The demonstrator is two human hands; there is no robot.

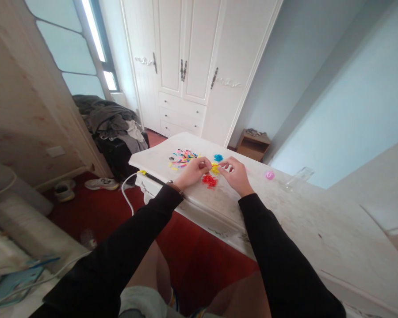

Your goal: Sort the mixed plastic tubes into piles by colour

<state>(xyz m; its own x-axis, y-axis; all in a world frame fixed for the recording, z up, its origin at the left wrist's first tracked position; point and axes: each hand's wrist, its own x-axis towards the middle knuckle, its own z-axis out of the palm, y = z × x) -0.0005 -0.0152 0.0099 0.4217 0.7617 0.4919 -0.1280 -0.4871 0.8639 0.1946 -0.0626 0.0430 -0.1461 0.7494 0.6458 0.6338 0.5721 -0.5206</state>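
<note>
Over the white tabletop [228, 203], my left hand [195, 173] and my right hand [235, 175] face each other with fingertips pinched. A thin yellow strip, seemingly a small rubber band, spans the gap between them. Just beneath lies a small heap of yellow bands [215, 169], partly hidden by my fingers. A red heap [209, 180] sits nearer to me, between the hands. Beyond them is a blue heap [218, 157]. Left of these, a loose spread of mixed-colour bands [185, 155] reaches behind my left hand.
A pink round object [269, 175] and a clear container [299, 178] stand on the right of the table. A white cable [127, 194] hangs off its left edge. Behind are a white wardrobe [185, 44] and a small brown cabinet [252, 145]; clothes [109, 119] are heaped at left.
</note>
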